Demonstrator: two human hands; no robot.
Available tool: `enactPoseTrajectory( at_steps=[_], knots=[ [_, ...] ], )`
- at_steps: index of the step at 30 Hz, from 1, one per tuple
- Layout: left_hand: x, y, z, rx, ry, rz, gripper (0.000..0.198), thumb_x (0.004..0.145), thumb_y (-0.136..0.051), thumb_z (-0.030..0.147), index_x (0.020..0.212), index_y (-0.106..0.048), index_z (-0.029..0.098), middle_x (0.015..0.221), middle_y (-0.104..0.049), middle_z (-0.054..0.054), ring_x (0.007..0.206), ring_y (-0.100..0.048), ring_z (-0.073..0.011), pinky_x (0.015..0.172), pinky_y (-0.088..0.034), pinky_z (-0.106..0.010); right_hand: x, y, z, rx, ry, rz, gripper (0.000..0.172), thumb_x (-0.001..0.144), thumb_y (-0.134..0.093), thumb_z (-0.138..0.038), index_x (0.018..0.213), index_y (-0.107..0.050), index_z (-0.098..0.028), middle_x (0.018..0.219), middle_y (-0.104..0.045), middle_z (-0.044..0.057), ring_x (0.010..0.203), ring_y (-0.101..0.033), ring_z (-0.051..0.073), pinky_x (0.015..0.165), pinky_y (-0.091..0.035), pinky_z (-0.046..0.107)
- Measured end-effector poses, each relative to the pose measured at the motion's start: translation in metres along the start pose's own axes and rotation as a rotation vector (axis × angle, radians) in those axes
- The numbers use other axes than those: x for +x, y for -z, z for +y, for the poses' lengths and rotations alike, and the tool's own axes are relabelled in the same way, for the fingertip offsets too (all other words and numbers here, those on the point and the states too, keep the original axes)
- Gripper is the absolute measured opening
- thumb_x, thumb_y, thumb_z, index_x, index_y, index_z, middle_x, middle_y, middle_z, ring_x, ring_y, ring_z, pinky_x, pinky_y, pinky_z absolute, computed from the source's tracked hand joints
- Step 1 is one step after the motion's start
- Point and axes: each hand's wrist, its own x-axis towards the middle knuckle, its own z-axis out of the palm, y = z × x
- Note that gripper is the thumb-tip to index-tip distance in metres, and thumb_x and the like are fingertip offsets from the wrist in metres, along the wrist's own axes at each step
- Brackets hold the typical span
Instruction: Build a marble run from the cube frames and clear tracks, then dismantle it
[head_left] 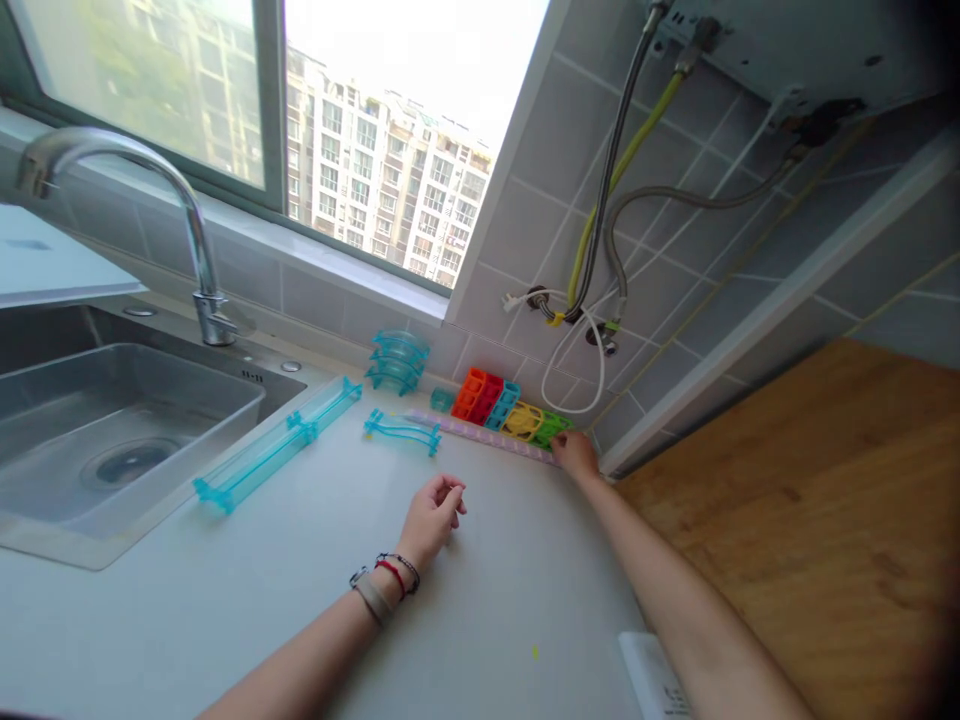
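white flat thing (pixel 651 672): seen at the near edge of the tabletop (pixel 300 600), well in front of the row of blocks (pixel 491 400); its kind cannot be told.
left hand (pixel 433 520): laid on the tabletop in front of the row of blocks, apart from it; the fingers (pixel 452 492) are curled loosely in toward the thumb and nothing is held; bands (pixel 386 580) are worn at the wrist.
right hand (pixel 576 455): stretched to the right end of the row of blocks; its fingers are bent close together against the green block (pixel 550 428); whether it is gripped cannot be told.
green block: placed last in the row of blocks, beside the yellow one, against the tiled wall.
purple strip (pixel 480 434): laid flat just in front of the row of blocks.
curved teal track (pixel 403 431): set just left of the row of blocks.
long teal track (pixel 279 443): laid further left, beside the sink (pixel 225 400).
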Motion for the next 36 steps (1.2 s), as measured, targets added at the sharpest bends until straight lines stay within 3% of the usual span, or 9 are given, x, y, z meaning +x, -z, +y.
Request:
enactPoseTrajectory(
  at_steps=[7, 9, 13, 17, 22, 28, 36],
  knots=[
    [-0.006, 0.0, 0.0, 0.145, -0.064, -0.044, 0.022, 0.083, -0.06, 0.039, 0.086, -0.062, 0.018, 0.061, -0.063, 0.002, 0.047, -0.055, -0.0113, 0.049, -0.041, -0.022, 0.029, 0.027, 0.036, -0.067, -0.02, -0.003, 0.029, 0.096, -0.062, -0.034, 0.12, -0.062, -0.017, 0.122, -0.064, 0.009, 0.105, -0.065, 0.023, 0.091, -0.054, 0.044],
    [-0.007, 0.0, 0.0, 0.17, -0.06, -0.047, 0.021, 0.084, -0.059, 0.039, 0.086, -0.062, 0.018, 0.061, -0.064, 0.002, 0.048, -0.055, -0.0117, 0.049, -0.041, -0.022, 0.038, 0.026, 0.04, -0.066, 0.017, -0.044, 0.036, 0.09, -0.07, -0.032, 0.122, -0.062, -0.017, 0.122, -0.065, 0.011, 0.108, -0.065, 0.025, 0.094, -0.053, 0.045],
    [-0.007, -0.001, 0.0, 0.201, -0.054, -0.058, 0.022, 0.085, -0.059, 0.04, 0.087, -0.063, 0.019, 0.062, -0.064, 0.002, 0.049, -0.055, -0.0123, 0.05, -0.04, -0.022, 0.054, 0.021, 0.044, -0.047, 0.101, -0.124, 0.067, 0.065, -0.088, -0.022, 0.126, -0.061, -0.019, 0.119, -0.069, 0.014, 0.109, -0.066, 0.03, 0.094, -0.052, 0.042],
    [-0.007, -0.002, 0.0, 0.248, -0.054, -0.069, 0.021, 0.087, -0.057, 0.039, 0.087, -0.063, 0.019, 0.062, -0.064, 0.001, 0.05, -0.054, -0.0129, 0.051, -0.04, -0.023, 0.06, 0.01, 0.046, -0.02, 0.153, -0.161, 0.077, 0.06, -0.089, -0.023, 0.131, -0.058, -0.018, 0.125, -0.068, 0.015, 0.114, -0.064, 0.031, 0.096, -0.05, 0.042],
    [-0.009, -0.003, 0.003, 0.277, -0.064, -0.067, 0.021, 0.086, -0.059, 0.04, 0.086, -0.065, 0.02, 0.062, -0.065, 0.0, 0.052, -0.055, -0.0143, 0.053, -0.04, -0.024, 0.064, 0.005, 0.047, -0.014, 0.175, -0.145, 0.072, 0.063, -0.087, -0.032, 0.128, -0.061, -0.016, 0.128, -0.065, 0.018, 0.121, -0.059, 0.034, 0.104, -0.043, 0.044],
    [-0.01, -0.003, 0.001, 0.303, -0.074, -0.08, 0.02, 0.087, -0.057, 0.039, 0.087, -0.065, 0.02, 0.063, -0.067, 0.0, 0.053, -0.055, -0.0145, 0.054, -0.04, -0.024, 0.066, 0.013, 0.046, 0.028, 0.179, -0.166, 0.053, 0.061, -0.088, -0.032, 0.109, -0.069, -0.017, 0.11, -0.072, 0.016, 0.107, -0.065, 0.034, 0.095, -0.048, 0.043],
    [-0.008, -0.001, -0.002, 0.335, -0.085, -0.099, 0.02, 0.089, -0.054, 0.038, 0.089, -0.064, 0.02, 0.064, -0.067, 0.0, 0.054, -0.056, -0.0143, 0.054, -0.04, -0.024, 0.06, 0.02, 0.052, 0.108, 0.184, -0.23, 0.047, 0.067, -0.082, -0.032, 0.108, -0.067, -0.017, 0.103, -0.075, 0.009, 0.097, -0.069, 0.027, 0.086, -0.053, 0.038]
  ],
)
